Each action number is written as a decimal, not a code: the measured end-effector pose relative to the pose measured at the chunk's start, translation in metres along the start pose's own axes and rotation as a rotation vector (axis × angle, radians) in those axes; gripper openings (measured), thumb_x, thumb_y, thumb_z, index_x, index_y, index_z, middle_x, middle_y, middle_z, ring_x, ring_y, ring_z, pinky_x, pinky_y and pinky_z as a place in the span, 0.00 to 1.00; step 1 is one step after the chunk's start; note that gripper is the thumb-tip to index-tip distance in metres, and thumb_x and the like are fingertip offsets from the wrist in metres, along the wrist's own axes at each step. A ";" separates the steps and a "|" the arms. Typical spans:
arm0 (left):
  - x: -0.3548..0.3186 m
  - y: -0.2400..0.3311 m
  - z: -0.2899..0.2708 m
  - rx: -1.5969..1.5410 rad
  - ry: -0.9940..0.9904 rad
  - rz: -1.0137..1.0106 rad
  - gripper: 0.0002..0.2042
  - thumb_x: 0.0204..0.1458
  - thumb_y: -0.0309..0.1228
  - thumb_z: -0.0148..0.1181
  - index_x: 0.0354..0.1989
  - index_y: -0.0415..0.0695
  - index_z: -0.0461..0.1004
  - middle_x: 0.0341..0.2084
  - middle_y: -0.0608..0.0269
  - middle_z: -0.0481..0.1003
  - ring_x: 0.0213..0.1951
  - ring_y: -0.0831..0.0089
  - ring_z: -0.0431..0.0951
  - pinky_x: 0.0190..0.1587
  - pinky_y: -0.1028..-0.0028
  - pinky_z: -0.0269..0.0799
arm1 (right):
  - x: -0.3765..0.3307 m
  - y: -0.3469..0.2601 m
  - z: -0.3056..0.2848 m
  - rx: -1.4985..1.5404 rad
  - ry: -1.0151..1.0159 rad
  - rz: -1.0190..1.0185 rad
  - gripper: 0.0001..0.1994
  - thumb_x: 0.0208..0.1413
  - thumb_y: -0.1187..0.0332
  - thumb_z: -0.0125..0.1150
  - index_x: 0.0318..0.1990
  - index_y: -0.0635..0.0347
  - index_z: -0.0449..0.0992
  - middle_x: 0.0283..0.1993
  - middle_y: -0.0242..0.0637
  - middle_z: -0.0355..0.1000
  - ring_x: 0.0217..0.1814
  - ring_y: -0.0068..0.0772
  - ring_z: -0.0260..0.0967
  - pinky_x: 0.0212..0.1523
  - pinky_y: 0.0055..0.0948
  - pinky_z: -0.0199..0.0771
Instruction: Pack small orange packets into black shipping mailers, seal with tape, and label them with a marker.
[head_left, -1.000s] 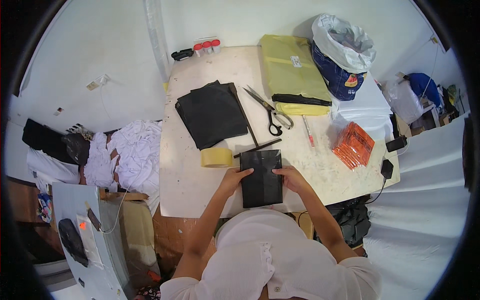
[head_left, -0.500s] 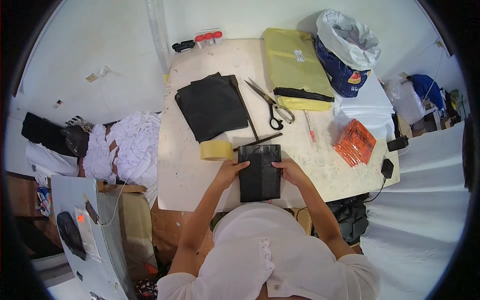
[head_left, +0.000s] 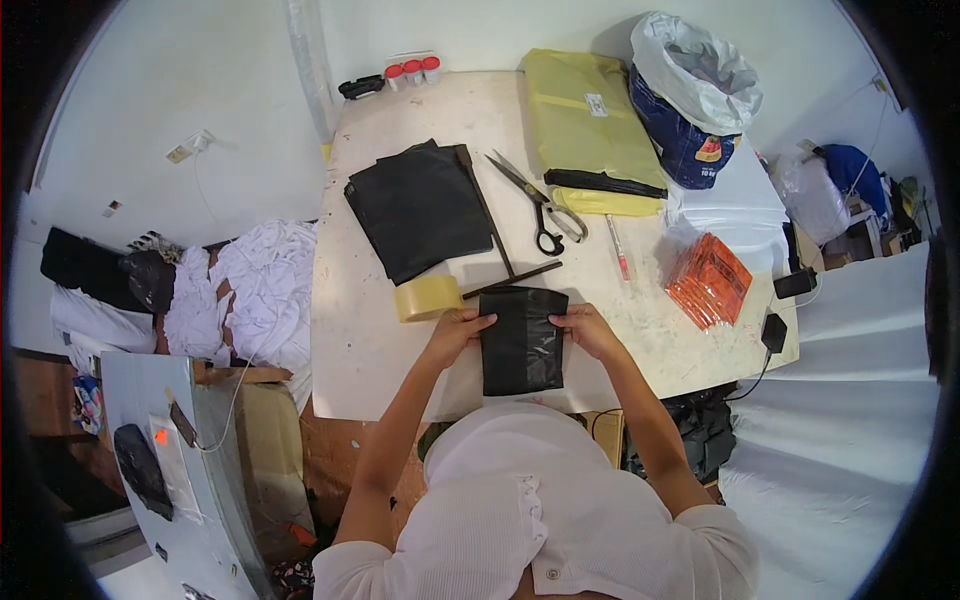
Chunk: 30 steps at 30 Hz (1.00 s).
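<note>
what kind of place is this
Probably a small home workshop or packing room: a pale worktop bears a stack of flat black plastic sheets, metal scissors with black-and-silver handles and a wide roll of yellowish tape.

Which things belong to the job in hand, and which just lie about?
Likely the job's: black plastic piece, held by left hand and right hand; black sheet stack; perhaps tape roll, scissors.

Seemingly lying about: orange packets; red-lidded containers; blue sack.
</note>
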<state>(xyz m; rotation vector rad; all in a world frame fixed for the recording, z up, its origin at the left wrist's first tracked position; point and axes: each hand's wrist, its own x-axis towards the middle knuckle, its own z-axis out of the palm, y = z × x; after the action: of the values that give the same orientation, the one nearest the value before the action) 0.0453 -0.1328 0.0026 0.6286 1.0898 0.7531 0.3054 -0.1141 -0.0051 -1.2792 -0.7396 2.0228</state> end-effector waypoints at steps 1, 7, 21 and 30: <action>0.000 0.001 -0.001 0.054 -0.009 0.016 0.07 0.49 0.32 0.60 0.28 0.40 0.75 0.25 0.68 0.75 0.27 0.80 0.74 0.33 0.79 0.72 | 0.000 -0.001 -0.008 -0.091 -0.043 -0.010 0.07 0.50 0.74 0.57 0.34 0.68 0.76 0.33 0.37 0.74 0.32 0.25 0.71 0.37 0.20 0.69; 0.005 -0.004 -0.018 0.230 -0.101 0.082 0.04 0.49 0.26 0.57 0.29 0.41 0.77 0.26 0.68 0.76 0.27 0.81 0.74 0.34 0.80 0.72 | -0.012 -0.013 -0.001 -0.356 -0.089 -0.091 0.13 0.49 0.80 0.49 0.42 0.63 0.77 0.37 0.35 0.75 0.38 0.21 0.70 0.39 0.17 0.67; 0.003 0.009 -0.034 0.426 -0.358 0.191 0.17 0.44 0.12 0.48 0.39 0.40 0.77 0.36 0.61 0.77 0.43 0.75 0.74 0.44 0.77 0.71 | -0.013 -0.013 -0.010 -0.538 -0.292 -0.222 0.19 0.41 0.88 0.42 0.36 0.65 0.78 0.38 0.37 0.75 0.43 0.25 0.70 0.46 0.23 0.69; -0.008 0.014 -0.033 0.407 -0.511 0.110 0.12 0.51 0.23 0.49 0.42 0.41 0.75 0.39 0.62 0.76 0.41 0.72 0.74 0.46 0.75 0.70 | -0.013 -0.004 -0.016 -0.624 -0.277 -0.289 0.14 0.40 0.89 0.47 0.29 0.66 0.78 0.32 0.36 0.76 0.44 0.27 0.71 0.48 0.23 0.66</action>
<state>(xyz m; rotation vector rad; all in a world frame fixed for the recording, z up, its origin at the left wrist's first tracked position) 0.0091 -0.1286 0.0064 1.1637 0.7367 0.4237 0.3258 -0.1197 -0.0010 -1.1213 -1.6817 1.8050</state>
